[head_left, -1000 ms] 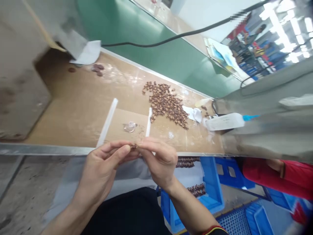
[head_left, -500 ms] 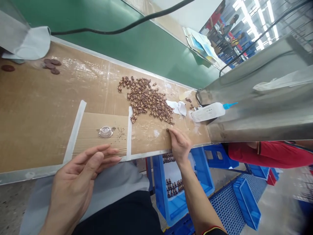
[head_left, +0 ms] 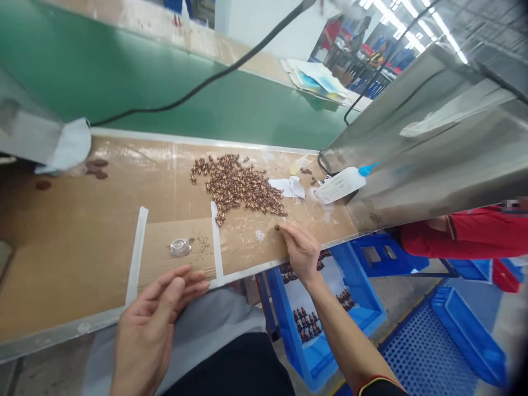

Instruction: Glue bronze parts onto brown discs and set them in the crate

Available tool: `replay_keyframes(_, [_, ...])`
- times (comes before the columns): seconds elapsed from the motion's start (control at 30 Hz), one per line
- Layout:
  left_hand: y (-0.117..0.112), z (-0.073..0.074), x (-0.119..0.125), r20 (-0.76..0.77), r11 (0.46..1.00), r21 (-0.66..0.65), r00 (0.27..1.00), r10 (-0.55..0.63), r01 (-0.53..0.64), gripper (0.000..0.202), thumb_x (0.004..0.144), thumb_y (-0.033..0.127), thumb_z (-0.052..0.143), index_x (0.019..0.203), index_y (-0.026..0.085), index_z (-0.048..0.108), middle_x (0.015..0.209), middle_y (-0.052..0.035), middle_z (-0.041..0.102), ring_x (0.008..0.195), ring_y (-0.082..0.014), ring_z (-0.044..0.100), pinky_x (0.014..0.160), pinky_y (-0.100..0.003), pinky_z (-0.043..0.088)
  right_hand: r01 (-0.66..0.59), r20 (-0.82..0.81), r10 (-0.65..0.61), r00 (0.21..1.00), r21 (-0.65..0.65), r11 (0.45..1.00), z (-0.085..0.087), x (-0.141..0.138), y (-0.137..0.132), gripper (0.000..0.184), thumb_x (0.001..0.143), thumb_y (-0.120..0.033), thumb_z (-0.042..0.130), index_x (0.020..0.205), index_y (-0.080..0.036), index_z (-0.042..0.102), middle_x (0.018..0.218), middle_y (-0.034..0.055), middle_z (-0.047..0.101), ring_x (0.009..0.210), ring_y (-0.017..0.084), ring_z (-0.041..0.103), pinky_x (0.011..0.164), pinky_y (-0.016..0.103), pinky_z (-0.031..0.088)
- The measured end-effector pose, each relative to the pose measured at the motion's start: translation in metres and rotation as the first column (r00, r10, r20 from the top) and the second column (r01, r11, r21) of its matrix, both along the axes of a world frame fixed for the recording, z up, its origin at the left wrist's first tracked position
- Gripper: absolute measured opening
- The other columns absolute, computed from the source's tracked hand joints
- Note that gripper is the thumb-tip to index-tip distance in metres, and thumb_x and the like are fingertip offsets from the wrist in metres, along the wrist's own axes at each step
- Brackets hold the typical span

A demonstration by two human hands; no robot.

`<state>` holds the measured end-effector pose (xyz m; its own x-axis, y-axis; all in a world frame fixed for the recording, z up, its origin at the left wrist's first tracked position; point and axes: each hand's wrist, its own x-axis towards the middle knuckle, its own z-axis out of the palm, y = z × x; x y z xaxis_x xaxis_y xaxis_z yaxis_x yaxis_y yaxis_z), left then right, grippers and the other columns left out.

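My right hand [head_left: 303,250] is closed in a pinch at the front part of the bench, with a small dark brown piece [head_left: 277,227] at its fingertips. Behind it lies a heap of small brown and gold parts [head_left: 243,187]. My left hand [head_left: 157,319] hangs over the front edge with its fingers stretched out and nothing in it. Just beyond those fingers, a small clear round dish [head_left: 180,247] rests on a taped cardboard patch [head_left: 165,275]. Tiny dark bits [head_left: 203,246] are scattered beside the dish.
A white bottle with a blue nozzle [head_left: 342,184] leans at the right, near a metal housing [head_left: 433,143]. White cloth [head_left: 289,187] lies by the heap. Below the edge stands a blue crate [head_left: 301,352] with rows of parts. A person in a red sleeve [head_left: 487,234] is at the right.
The camera view has shifted and tilted, so the bench sits lower at the left. Both hands keep nearly the same pose, the right still pinching the small piece.
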<state>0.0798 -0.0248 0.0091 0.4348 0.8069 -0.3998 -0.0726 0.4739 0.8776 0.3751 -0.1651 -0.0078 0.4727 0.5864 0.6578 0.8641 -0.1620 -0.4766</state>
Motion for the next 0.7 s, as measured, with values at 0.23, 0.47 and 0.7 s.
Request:
replay_keyframes(0.23, [-0.002, 0.067, 0.012, -0.294, 0.587, 0.694, 0.909, -0.295, 0.415, 0.019, 0.105, 0.037, 0.082, 0.122, 0.031, 0.085, 0.11, 0.0001, 0.091, 0.098, -0.0215, 0.089, 0.09, -0.027, 0.073, -0.258, -0.17, 0.33, 0.928, 0.343, 0.903, 0.082, -0.094, 0.007, 0.045, 0.102, 0.0, 0.077, 0.137, -0.028, 0.082, 0.123, 0.006, 0.088, 0.104, 0.023, 0.088, 0.087, 0.035, 0.076])
replay_keyframes(0.47, [0.006, 0.107, 0.023, -0.283, -0.004, 0.959, 0.953, -0.103, 0.284, 0.009, 0.106, 0.015, 0.079, 0.113, 0.02, 0.082, 0.104, -0.0027, 0.09, 0.097, -0.0157, 0.087, 0.103, -0.024, 0.066, -0.395, -0.112, 0.496, 0.861, 0.465, 0.792, 0.099, -0.111, 0.01, 0.032, 0.108, -0.009, 0.074, 0.139, -0.018, 0.08, 0.121, 0.0117, 0.088, 0.104, 0.022, 0.088, 0.088, 0.032, 0.076])
replay_keyframes(0.7, [0.005, 0.119, 0.032, -0.26, -0.234, 0.945, 0.958, -0.118, 0.228, 0.015, 0.095, -0.003, 0.085, 0.105, 0.008, 0.081, 0.102, -0.009, 0.089, 0.099, -0.0178, 0.086, 0.109, -0.031, 0.065, -0.394, -0.13, 0.535, 0.835, 0.536, 0.747, 0.09, -0.108, 0.01, 0.031, 0.11, -0.007, 0.072, 0.139, -0.016, 0.08, 0.122, 0.0131, 0.088, 0.106, 0.022, 0.088, 0.09, 0.032, 0.076])
